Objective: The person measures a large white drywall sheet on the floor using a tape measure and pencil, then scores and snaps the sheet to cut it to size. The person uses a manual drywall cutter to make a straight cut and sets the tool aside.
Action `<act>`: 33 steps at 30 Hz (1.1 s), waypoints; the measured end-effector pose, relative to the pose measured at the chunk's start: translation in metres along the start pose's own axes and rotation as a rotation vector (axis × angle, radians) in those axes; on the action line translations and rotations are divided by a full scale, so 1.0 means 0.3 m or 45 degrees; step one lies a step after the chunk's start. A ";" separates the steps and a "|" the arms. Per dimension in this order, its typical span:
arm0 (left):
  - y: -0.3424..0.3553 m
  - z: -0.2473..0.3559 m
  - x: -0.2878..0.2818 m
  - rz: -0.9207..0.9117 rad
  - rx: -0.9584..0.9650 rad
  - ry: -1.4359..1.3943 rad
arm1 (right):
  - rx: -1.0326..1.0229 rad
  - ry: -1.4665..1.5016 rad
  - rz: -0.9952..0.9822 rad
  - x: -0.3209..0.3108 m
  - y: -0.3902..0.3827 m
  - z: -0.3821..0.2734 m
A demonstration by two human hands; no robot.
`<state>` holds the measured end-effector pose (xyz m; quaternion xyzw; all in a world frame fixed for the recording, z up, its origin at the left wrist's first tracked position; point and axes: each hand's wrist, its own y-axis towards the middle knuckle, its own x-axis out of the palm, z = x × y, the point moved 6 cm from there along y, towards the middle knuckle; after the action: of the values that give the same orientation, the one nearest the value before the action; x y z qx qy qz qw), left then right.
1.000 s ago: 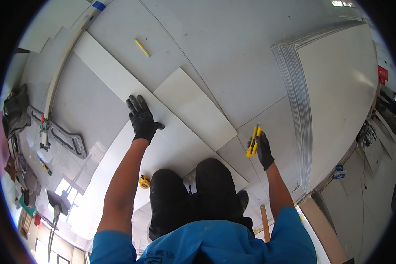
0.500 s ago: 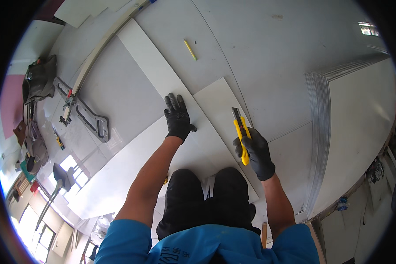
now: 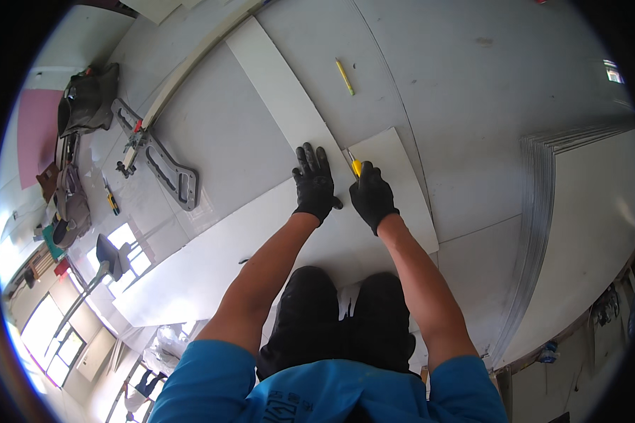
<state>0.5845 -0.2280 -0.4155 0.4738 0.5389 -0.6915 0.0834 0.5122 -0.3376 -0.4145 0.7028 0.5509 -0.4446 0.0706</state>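
My left hand point(image 3: 314, 182), in a black glove, presses flat on a long white strip point(image 3: 271, 77) with its fingers apart. The strip lies across a larger white panel point(image 3: 204, 243), whose right part point(image 3: 406, 190) shows beyond the strip. Close beside it, my right hand point(image 3: 374, 196), also gloved in black, grips a yellow utility knife point(image 3: 356, 168). The knife's blade points away from me along the strip's right edge. My fingers hide most of the knife's handle, and I cannot tell whether the blade touches the panel.
A yellow pencil-like stick point(image 3: 345, 76) lies beyond my hands. To the left rest a grey slotted tool point(image 3: 169, 173) on a long rail point(image 3: 190, 63), another yellow-and-black knife point(image 3: 111, 199) and a dark bag point(image 3: 90, 102). Stacked white panels point(image 3: 593, 225) stand at the right.
My right hand has moved left and forward with the utility knife, from apart at the right to the strip's edge. The left hand stays flat on the strip. The whole view has shifted slightly.
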 end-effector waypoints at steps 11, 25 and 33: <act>-0.001 -0.001 0.001 0.046 0.013 -0.013 | -0.072 -0.218 -0.195 0.108 0.061 0.014; 0.004 0.008 0.002 -0.003 0.014 0.005 | 0.023 -0.272 -0.255 0.124 -0.255 0.226; -0.001 0.017 0.011 0.016 0.022 0.023 | 0.226 -0.318 -0.411 0.057 -0.616 0.389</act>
<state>0.5798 -0.2307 -0.4180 0.4842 0.5307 -0.6912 0.0788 0.2935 -0.3232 -0.4239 0.5484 0.6019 -0.5805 0.0040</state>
